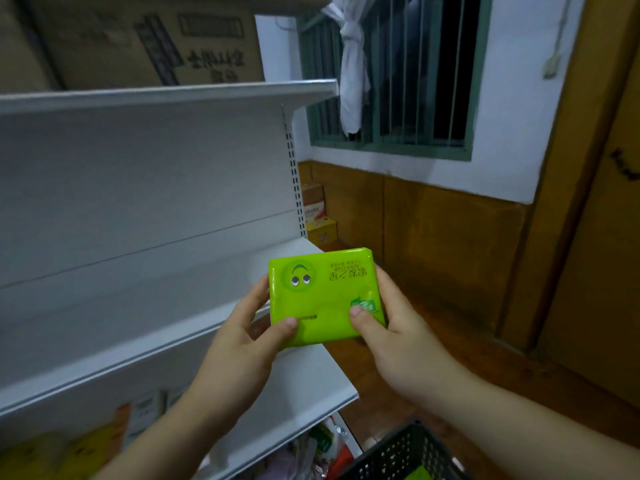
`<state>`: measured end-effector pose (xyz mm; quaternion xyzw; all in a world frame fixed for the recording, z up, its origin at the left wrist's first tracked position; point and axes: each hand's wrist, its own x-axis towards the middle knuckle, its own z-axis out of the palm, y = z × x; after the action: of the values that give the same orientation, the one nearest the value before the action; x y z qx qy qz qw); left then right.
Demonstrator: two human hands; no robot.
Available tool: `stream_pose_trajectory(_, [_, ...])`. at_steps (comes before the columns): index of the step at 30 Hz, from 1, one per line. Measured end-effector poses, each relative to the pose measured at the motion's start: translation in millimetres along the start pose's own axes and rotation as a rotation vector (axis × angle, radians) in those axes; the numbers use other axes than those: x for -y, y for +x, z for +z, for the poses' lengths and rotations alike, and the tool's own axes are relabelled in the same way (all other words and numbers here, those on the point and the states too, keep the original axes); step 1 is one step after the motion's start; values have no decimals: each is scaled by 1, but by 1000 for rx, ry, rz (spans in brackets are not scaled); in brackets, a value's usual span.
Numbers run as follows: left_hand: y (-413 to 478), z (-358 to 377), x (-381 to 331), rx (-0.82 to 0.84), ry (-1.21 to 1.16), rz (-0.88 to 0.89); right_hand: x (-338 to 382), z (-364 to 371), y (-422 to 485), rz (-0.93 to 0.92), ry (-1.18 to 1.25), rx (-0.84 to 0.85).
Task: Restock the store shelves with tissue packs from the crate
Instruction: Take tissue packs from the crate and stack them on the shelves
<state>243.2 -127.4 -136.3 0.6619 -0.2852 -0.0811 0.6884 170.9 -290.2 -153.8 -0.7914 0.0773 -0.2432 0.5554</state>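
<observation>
Green tissue pack [323, 296], long axis L-R, print upside-down

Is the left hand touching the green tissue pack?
Touching. In the head view the left hand grips the green tissue pack, thumb on its front, fingers round its edge.

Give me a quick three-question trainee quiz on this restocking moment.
1. True or false: the green tissue pack already lies on the white shelf.
2. Of the left hand and right hand, which holds the pack? A) left only B) right only C) both
3. Fill in: the black crate shows at the lower ____ corner of the view.
Key: 1 false, it is held in the air; 2 C; 3 right.
</observation>
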Motion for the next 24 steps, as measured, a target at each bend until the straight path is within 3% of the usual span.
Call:
stream_pose_trajectory(3, [-10,-26,-33,3,66,15,42,14,2,-35,0,56])
stream_pose_trajectory(8, [-41,-84,-79,-134,68,30,107,52,-11,-56,-14,202])
stream_pose_trajectory(24, [-238,-311,-185,-504,220,-59,273,277,-120,-218,-149,528])
